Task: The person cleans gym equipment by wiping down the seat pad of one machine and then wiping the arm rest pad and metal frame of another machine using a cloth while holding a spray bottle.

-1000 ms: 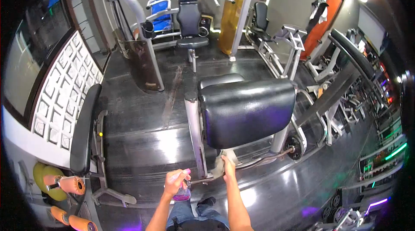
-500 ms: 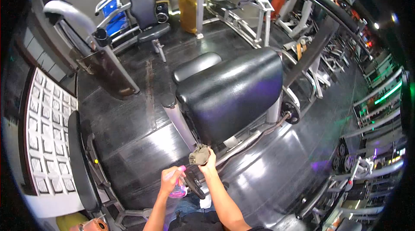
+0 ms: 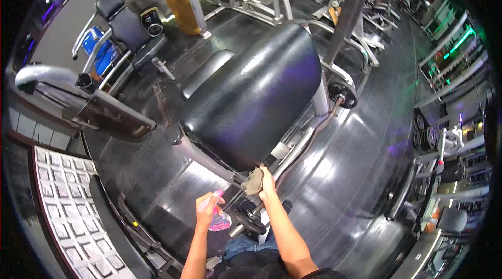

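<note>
My left hand (image 3: 205,210) is closed around the neck of a spray bottle (image 3: 220,221) with a pink top and a pinkish, see-through body. A bunched grey-brown cloth (image 3: 253,182) is gripped in my right hand (image 3: 267,182). That hand is at the near lower corner of a large black padded bench (image 3: 256,96), beside its grey metal frame (image 3: 206,158). Whether the cloth touches the pad or frame, I cannot tell. Below my hands is a black weight plate (image 3: 250,220) on the near end of a bar.
A curved barbell (image 3: 314,135) runs along the bench's right side, with another weight plate (image 3: 342,94) at its far end. A black-seated machine (image 3: 128,31) stands at the back left. Left of me are a long black pad (image 3: 117,227) and a white patterned panel (image 3: 68,200).
My view has turned and come closer to the bench, which now lies further left in it. My right hand with the cloth has moved up against the pad's lower corner. Both grips are kept.
</note>
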Available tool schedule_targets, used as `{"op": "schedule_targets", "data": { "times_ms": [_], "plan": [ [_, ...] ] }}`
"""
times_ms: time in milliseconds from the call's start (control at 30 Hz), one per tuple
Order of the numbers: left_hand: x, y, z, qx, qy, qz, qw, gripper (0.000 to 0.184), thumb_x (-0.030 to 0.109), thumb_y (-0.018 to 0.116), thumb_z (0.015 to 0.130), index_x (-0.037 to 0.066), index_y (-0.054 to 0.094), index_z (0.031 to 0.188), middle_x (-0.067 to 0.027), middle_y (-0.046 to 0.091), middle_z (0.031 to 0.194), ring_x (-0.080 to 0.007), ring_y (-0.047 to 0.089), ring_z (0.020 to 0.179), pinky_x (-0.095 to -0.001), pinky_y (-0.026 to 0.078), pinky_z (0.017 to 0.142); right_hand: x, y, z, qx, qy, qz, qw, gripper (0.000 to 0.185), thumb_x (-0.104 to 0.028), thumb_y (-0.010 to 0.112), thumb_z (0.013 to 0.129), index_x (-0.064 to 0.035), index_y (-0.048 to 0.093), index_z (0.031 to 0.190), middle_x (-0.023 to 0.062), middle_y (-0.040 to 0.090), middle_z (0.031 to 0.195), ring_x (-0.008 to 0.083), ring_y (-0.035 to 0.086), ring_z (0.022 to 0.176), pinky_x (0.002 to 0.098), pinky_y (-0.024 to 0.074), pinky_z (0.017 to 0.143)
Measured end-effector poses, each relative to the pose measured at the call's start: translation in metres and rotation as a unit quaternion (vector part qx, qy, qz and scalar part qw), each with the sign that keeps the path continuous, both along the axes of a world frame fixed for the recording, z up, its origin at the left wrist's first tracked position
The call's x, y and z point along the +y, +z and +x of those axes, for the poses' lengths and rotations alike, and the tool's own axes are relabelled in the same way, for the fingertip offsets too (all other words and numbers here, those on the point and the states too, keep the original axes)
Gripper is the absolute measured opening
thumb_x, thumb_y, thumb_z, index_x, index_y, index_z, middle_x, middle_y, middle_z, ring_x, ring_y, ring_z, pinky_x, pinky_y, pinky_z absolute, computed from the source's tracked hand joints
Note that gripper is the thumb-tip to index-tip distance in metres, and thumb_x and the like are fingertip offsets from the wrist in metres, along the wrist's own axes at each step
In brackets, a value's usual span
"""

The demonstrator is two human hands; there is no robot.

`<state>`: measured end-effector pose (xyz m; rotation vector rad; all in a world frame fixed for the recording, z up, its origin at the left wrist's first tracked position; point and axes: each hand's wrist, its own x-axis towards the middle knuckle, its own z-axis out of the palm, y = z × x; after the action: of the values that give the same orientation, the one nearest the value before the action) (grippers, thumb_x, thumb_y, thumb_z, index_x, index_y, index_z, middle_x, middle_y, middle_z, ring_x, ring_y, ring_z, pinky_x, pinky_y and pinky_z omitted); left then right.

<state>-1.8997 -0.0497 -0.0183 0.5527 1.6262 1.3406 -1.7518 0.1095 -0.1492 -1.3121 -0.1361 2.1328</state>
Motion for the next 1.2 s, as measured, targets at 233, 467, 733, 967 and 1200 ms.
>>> {"op": "schedule_targets", "data": {
  "times_ms": [233,467,733,967,1200],
  "plan": [
    [0.016,0.004,0.005,0.001,-0.038,-0.006,0.999,0.039,0.031,0.057,0.093,-0.004,0.064,0.080,-0.0138,0.067,0.074,-0.0174,0.056,0.043,-0.0302,0.047,0.045,0.057,-0.003,0.016,-0.064,-0.053,0.043,0.996,0.033,-0.036,0.061,0.092,-0.0062,0.063,0.105,0.0060,0.064,0.090,0.0210,0.065,0.079,0.0375,0.0545,0.069],
    [0.032,0.008,0.011,0.015,-0.025,-0.009,1.000,0.040,0.033,0.057,0.093,-0.004,0.064,0.081,-0.0138,0.067,0.073,-0.0178,0.055,0.042,-0.0309,0.046,0.044,0.103,-0.008,0.023,-0.116,-0.089,0.058,0.987,0.037,-0.037,0.062,0.092,-0.0043,0.066,0.109,0.0046,0.065,0.096,0.0179,0.061,0.088,0.0338,0.0491,0.080],
    [0.066,-0.004,0.034,0.019,0.011,-0.017,1.000,0.041,0.034,0.056,0.094,-0.003,0.065,0.080,-0.0131,0.067,0.072,-0.0169,0.055,0.042,-0.0296,0.047,0.044,0.002,-0.017,0.007,-0.054,0.132,0.014,0.990,0.033,-0.034,0.055,0.092,-0.0036,0.067,0.098,0.0060,0.065,0.086,0.0167,0.061,0.079,0.0347,0.0484,0.069],
    [0.104,-0.003,0.080,0.025,0.081,-0.037,0.996,0.042,0.036,0.056,0.095,-0.002,0.064,0.079,-0.0129,0.066,0.071,-0.0165,0.056,0.043,-0.0298,0.048,0.045,0.072,0.001,0.036,0.010,0.122,-0.071,0.990,0.032,-0.039,0.054,0.094,-0.0083,0.063,0.098,0.0054,0.064,0.083,0.0211,0.063,0.069,0.0379,0.0538,0.063],
    [0.127,-0.010,0.132,-0.039,0.189,0.009,0.981,0.038,0.030,0.054,0.097,-0.004,0.064,0.082,-0.0145,0.065,0.073,-0.0163,0.055,0.044,-0.0305,0.049,0.047,0.227,0.031,0.083,-0.055,0.063,0.020,0.996,0.028,-0.037,0.055,0.093,-0.0097,0.061,0.096,0.0043,0.062,0.083,0.0212,0.063,0.074,0.0386,0.0553,0.066]
  ]
}}
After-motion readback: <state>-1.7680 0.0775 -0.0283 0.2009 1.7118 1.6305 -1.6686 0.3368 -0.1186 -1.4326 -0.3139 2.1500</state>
